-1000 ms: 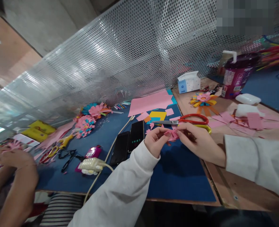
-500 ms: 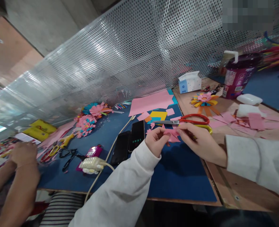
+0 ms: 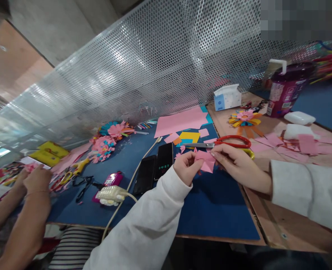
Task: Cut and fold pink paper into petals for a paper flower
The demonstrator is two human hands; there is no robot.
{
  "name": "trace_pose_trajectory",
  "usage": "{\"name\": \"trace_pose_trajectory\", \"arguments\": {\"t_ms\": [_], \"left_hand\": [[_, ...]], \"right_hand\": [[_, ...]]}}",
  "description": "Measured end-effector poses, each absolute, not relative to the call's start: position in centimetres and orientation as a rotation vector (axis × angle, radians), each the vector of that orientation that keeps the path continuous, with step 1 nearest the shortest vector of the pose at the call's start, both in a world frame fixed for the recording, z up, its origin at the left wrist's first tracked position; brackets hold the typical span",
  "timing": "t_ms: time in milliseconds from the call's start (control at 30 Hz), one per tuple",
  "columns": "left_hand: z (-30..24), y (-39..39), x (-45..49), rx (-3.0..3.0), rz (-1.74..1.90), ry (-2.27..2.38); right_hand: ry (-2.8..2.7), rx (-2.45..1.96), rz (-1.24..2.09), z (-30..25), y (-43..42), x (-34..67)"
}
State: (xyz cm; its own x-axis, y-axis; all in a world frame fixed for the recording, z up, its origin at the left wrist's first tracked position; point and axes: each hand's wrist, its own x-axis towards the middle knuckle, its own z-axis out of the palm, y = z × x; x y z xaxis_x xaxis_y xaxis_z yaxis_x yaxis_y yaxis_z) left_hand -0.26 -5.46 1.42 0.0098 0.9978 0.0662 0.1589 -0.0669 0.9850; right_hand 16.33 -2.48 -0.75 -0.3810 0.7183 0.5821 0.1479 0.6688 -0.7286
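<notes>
A small piece of pink paper (image 3: 206, 161) with crease lines is held up between my two hands over the blue table top. My left hand (image 3: 187, 167) pinches its left side between thumb and fingers. At its right edge, the thumb and fingertips of my right hand (image 3: 235, 163) are closed on the paper. Just behind my hands lie red-handled scissors (image 3: 233, 141), blades pointing left, with a yellow handle (image 3: 250, 153) partly hidden by my right hand. Small pink folded bits (image 3: 179, 152) rest close to my left hand.
Two phones (image 3: 145, 174) and a cable (image 3: 132, 176) lie left of my arm. Paper flowers (image 3: 104, 148) stand farther left, near a co-worker's hands (image 3: 38, 178). To the right are a purple cup (image 3: 286, 92), a tissue pack (image 3: 227, 97) and pink scraps (image 3: 308, 143). A perforated metal panel (image 3: 154, 63) rises behind.
The pink paper has turned and now shows a flatter, creased face toward me. Both my hands stay almost in place. The co-worker's hands have shifted, with something pink now at them.
</notes>
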Motion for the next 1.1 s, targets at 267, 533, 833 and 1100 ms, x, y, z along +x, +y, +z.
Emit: {"name": "trace_pose_trajectory", "arguments": {"t_ms": [267, 533, 833, 1100], "left_hand": [[1.64, -5.65, -0.16, 1.458, 1.14, 1.33], [0.99, -5.59, -0.61, 1.696, 1.006, 1.382], [1.71, -5.56, -0.65, 1.699, 1.061, 1.419], [1.0, -5.44, -0.9, 1.658, 1.146, 1.522]], "right_hand": [[-1.915, -0.674, 0.664, -0.65, -2.47, 16.35], [-1.942, -0.705, 0.676, -0.79, -2.32, 16.3], [-1.863, -0.805, 0.913, -0.36, -2.94, 16.18], [-2.035, -0.752, 0.836, -0.25, -2.72, 16.18]]}}
